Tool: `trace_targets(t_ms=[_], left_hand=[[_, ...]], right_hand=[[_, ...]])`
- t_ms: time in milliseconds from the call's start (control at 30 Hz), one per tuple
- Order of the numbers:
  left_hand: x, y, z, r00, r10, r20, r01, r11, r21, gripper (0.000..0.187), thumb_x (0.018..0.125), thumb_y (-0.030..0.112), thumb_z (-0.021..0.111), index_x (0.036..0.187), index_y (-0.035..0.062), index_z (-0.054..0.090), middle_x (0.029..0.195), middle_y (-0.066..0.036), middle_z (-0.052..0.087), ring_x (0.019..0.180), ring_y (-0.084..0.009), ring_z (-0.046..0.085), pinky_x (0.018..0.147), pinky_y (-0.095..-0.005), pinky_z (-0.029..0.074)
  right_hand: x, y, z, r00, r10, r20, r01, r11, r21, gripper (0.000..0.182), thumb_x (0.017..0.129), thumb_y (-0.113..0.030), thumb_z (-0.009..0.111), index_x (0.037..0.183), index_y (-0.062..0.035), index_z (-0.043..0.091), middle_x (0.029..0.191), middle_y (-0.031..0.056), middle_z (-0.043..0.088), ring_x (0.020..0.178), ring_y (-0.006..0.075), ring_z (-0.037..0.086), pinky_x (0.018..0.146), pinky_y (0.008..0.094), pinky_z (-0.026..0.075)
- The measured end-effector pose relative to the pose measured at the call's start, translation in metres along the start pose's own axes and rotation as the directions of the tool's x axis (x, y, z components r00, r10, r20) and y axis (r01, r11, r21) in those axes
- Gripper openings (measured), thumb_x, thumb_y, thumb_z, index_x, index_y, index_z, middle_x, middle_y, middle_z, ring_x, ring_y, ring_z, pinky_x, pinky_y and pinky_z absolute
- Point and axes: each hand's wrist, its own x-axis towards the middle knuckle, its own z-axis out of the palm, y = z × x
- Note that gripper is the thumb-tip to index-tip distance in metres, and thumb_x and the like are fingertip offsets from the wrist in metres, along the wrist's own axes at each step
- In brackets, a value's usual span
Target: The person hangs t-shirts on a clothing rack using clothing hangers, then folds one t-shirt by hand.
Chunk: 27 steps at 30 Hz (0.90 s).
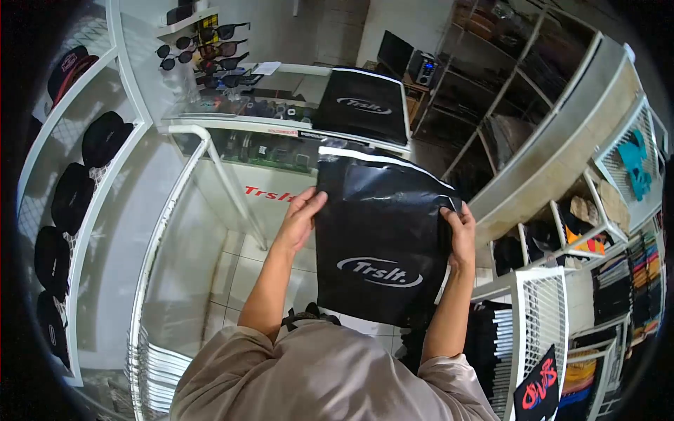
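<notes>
Gap between left hand (302, 217) and white garment rack (237, 196). Glass display counter (232, 124) blocks ahead of both hands; white mesh panel (540, 305) back-right of right hand (460, 233).

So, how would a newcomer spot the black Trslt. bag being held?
Start at the glass display counter with red lettering on its front. In front of its right end, the black plastic Trslt. bag is held between the left hand and right hand. A similar Trslt. bag lies on the counter; only this one is held up.
</notes>
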Motion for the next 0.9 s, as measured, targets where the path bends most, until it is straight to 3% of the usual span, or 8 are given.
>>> trace_targets(t_ms=[67, 133, 233, 433, 533, 667, 833, 900], left_hand=[[0.019, -0.003, -0.023, 0.996, -0.006, 0.094, -0.027, 0.938, 0.346, 0.031, 0.099, 0.014, 0.070, 0.129, 0.0060, 0.065, 0.111, 0.000, 0.071, 0.099, -0.0065, 0.063, 0.089, -0.0247, 0.050], [0.029, -0.008, -0.042, 0.996, -0.056, 0.071, 0.026, 0.926, 0.376, 0.034, 0.099, 0.010, 0.070, 0.132, 0.0058, 0.063, 0.113, 0.001, 0.070, 0.100, -0.0064, 0.063, 0.093, -0.0255, 0.049], [0.038, 0.001, -0.048, 1.000, -0.020, 0.010, 0.017, 0.973, 0.231, 0.040, 0.098, 0.007, 0.070, 0.137, 0.0050, 0.060, 0.118, 0.001, 0.069, 0.105, -0.0067, 0.062, 0.097, -0.0261, 0.048], [0.066, 0.020, -0.055, 0.999, 0.036, 0.010, -0.038, 0.967, 0.252, 0.048, 0.099, 0.005, 0.068, 0.145, 0.0069, 0.054, 0.126, 0.001, 0.065, 0.113, -0.0083, 0.059, 0.101, -0.0262, 0.046], [0.088, 0.034, -0.050, 0.998, 0.057, 0.025, -0.062, 0.961, 0.269, 0.050, 0.100, 0.005, 0.068, 0.147, 0.0062, 0.052, 0.127, 0.001, 0.064, 0.115, -0.0081, 0.058, 0.101, -0.0267, 0.046], [0.136, 0.052, -0.043, 0.988, 0.148, 0.042, -0.153, 0.935, 0.320, 0.049, 0.100, 0.004, 0.067, 0.146, 0.0045, 0.052, 0.125, 0.001, 0.063, 0.112, -0.0070, 0.057, 0.100, -0.0254, 0.046], [0.213, 0.087, -0.030, 0.980, 0.192, 0.061, -0.201, 0.914, 0.353, 0.054, 0.098, 0.005, 0.070, 0.148, 0.0032, 0.049, 0.131, -0.006, 0.064, 0.121, -0.0139, 0.059, 0.107, -0.0304, 0.044], [0.252, 0.107, -0.023, 0.977, 0.190, 0.101, -0.214, 0.897, 0.387, 0.055, 0.097, 0.007, 0.071, 0.147, 0.0032, 0.050, 0.129, -0.006, 0.066, 0.119, -0.0149, 0.060, 0.107, -0.0317, 0.044]], right_hand=[[0.016, 0.020, 0.013, 0.988, -0.023, -0.153, 0.016, 0.999, -0.047, 0.015, 0.095, -0.004, 0.069, 0.110, -0.0031, 0.067, 0.100, 0.0013, 0.071, 0.087, 0.0106, 0.063, 0.080, 0.0254, 0.049], [0.023, 0.033, 0.030, 0.984, -0.054, -0.171, 0.035, 0.993, -0.113, 0.016, 0.096, -0.005, 0.070, 0.111, -0.0025, 0.066, 0.100, 0.0011, 0.070, 0.088, 0.0098, 0.062, 0.081, 0.0250, 0.048], [0.035, 0.044, 0.046, 0.983, -0.084, -0.166, 0.065, 0.991, -0.120, 0.015, 0.097, -0.006, 0.070, 0.111, -0.0025, 0.065, 0.100, -0.0012, 0.068, 0.091, 0.0085, 0.060, 0.084, 0.0236, 0.045], [0.071, 0.035, 0.063, 0.977, -0.156, -0.142, 0.129, 0.974, -0.184, 0.017, 0.104, -0.013, 0.064, 0.117, -0.0025, 0.066, 0.106, -0.0018, 0.066, 0.095, 0.0074, 0.057, 0.086, 0.0232, 0.044], [0.096, 0.026, 0.070, 0.965, -0.160, -0.209, 0.123, 0.976, -0.180, 0.019, 0.106, -0.018, 0.061, 0.116, -0.0022, 0.066, 0.104, -0.0031, 0.063, 0.094, 0.0060, 0.053, 0.086, 0.0212, 0.042], [0.155, 0.024, 0.066, 0.962, -0.237, -0.133, 0.210, 0.959, -0.190, 0.017, 0.107, -0.019, 0.060, 0.109, -0.0032, 0.067, 0.098, -0.0056, 0.062, 0.088, 0.0040, 0.051, 0.081, 0.0206, 0.042], [0.241, 0.006, 0.072, 0.951, -0.295, -0.089, 0.269, 0.935, -0.231, 0.026, 0.105, -0.024, 0.064, 0.110, 0.0019, 0.066, 0.101, -0.0017, 0.064, 0.091, 0.0063, 0.053, 0.085, 0.0223, 0.043], [0.287, -0.003, 0.081, 0.935, -0.320, -0.154, 0.268, 0.920, -0.286, 0.036, 0.105, -0.026, 0.065, 0.120, 0.0059, 0.065, 0.107, 0.0020, 0.067, 0.097, 0.0098, 0.057, 0.090, 0.0241, 0.044]])
